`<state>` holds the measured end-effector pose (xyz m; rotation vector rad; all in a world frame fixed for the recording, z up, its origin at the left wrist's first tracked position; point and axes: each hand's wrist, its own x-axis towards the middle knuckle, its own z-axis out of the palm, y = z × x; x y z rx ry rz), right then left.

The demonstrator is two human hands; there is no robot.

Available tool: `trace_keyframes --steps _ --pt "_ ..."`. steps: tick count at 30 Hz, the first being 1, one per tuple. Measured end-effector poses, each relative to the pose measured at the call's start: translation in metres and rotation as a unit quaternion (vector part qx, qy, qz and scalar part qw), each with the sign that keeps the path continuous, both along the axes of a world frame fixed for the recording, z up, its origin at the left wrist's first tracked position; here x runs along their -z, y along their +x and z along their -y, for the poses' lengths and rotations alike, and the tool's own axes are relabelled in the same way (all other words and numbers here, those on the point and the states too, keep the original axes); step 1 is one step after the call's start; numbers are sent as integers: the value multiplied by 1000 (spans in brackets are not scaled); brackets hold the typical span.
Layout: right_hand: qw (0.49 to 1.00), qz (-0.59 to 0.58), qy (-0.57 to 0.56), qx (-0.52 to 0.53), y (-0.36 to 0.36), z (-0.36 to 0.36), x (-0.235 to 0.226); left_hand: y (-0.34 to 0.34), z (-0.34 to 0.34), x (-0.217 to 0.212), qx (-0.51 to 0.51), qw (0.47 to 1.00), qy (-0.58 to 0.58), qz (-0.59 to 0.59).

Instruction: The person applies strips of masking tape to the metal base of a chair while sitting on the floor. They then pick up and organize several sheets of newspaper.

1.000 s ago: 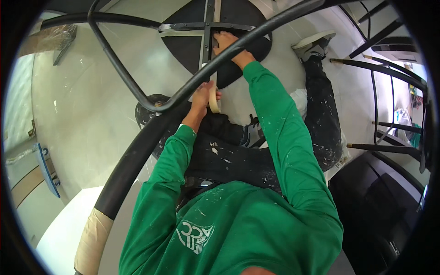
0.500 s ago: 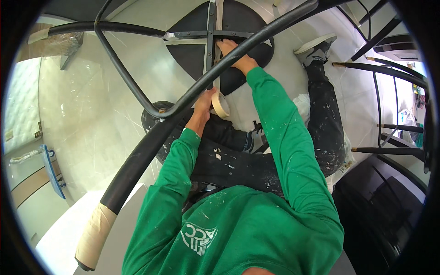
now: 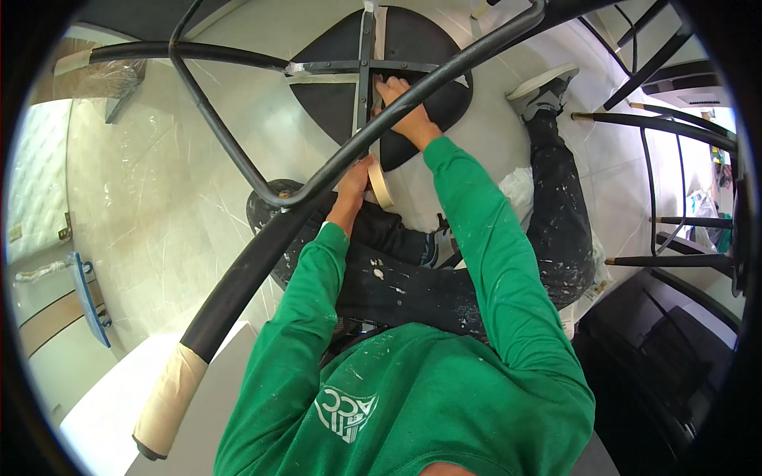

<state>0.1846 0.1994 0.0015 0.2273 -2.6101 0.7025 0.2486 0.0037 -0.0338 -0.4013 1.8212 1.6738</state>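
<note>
An upturned chair lies before me, with its black rounded seat (image 3: 444, 107) underside up and a dark metal crosspiece (image 3: 365, 44) bolted over it. My left hand (image 3: 352, 184) grips a roll of masking tape (image 3: 381, 188) at the near edge of the seat, beneath a black chair leg (image 3: 238, 289). Pale tape strips run beside the crosspiece's bars. My right hand (image 3: 411, 121) is over the seat, just right of the crosspiece's centre. Its fingers are bent together against the bar's side; what they pinch, if anything, is too small to make out.
The thick leg slants across my view, its end wrapped in beige tape (image 3: 168, 393). More black chair legs (image 3: 667, 123) stand at the right. Plastic-wrapped furniture (image 3: 95, 71) is at the far left. A white crumpled bag (image 3: 517, 190) lies by my right leg.
My right hand has drawn slightly nearer and its fingers have curled up from the seat. The tape roll has turned more edge-on in my left hand.
</note>
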Motion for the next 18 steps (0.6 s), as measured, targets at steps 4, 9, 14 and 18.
trace_keyframes --steps 4,9,14,18 --pt "996 -64 2 55 20 20 14 -2 1 0 1 1000 -16 14" --pt "915 154 -315 197 78 74 20 -16 28 18 48 998 -3 33" --pt "791 307 -464 253 123 62 59 1 -5 12 40 991 108 -64" --pt "634 384 -638 208 120 78 17 5 12 11 2 987 149 -66"
